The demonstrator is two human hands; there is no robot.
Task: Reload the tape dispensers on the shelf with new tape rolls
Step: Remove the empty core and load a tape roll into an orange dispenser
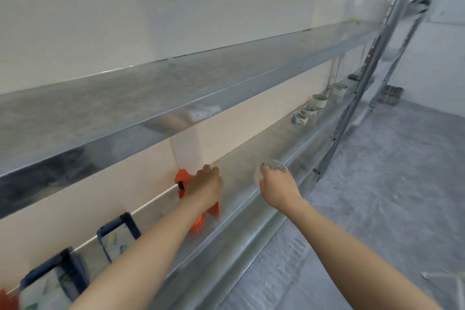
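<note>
Shelf (240, 176): 2 blue dispensers (118, 236) (55, 282); L hand (205, 189) grips orange dispenser (182, 178), R hand (278, 190) roll (273, 165).

I am standing in what looks like a bare storeroom. Long galvanised steel shelves (113, 108) run along the white wall (176, 7) on my left, carried on steel uprights (352, 113) at the far end. The floor (377, 196) to my right is raw grey concrete. A row of tape dispensers (118, 231) stands on the near lower shelf, and small tape rolls (300, 118) sit farther along it.
</note>
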